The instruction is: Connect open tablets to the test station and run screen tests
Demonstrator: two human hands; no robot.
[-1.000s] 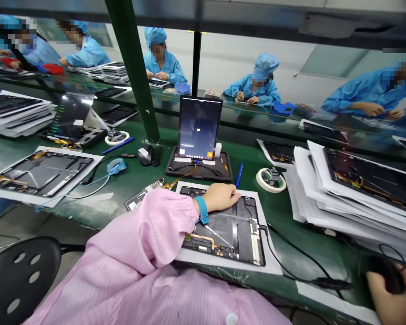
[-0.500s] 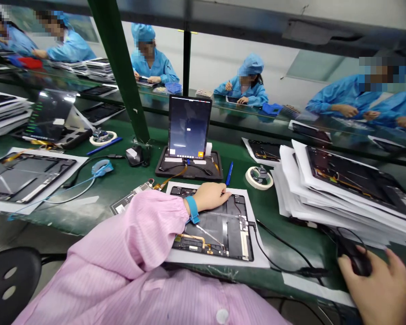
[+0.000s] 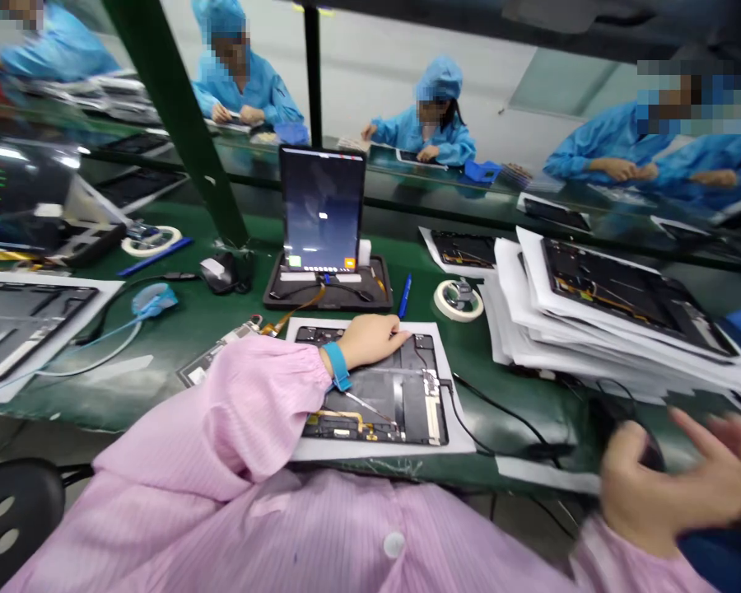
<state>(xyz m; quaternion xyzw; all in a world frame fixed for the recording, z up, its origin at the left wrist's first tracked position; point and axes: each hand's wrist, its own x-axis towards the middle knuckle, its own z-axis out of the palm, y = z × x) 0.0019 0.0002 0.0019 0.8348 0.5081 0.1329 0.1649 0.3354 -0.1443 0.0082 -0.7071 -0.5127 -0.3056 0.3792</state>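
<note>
On the opened tablet housing (image 3: 417, 412) lies my left hand (image 3: 370, 338), a blue strap around its wrist. Its fingers are bent and drawn together at the housing's upper part; what they hold, if anything, is hidden. White paper lies beneath the housing, and a black cable plugs into its right side. Behind it, a lit tablet screen (image 3: 322, 210) stands upright in a black holder (image 3: 272, 295), with an orange ribbon cable leading from it. At the far right my right hand (image 3: 673, 486) is open and blurred, fingers spread, beside a black mouse (image 3: 651, 451).
Right of the housing rises a stack of paper sheets and tablet housings (image 3: 531, 329). A tape roll (image 3: 458, 301) and a blue pen (image 3: 406, 295) lie behind it. Leftward are another mouse (image 3: 217, 272) and another housing (image 3: 30, 325). Co-workers in blue sit beyond the glass shelf.
My right hand has lifted off the mouse and its fingers have spread. My left hand stays on the housing. The whole view has shifted slightly.
</note>
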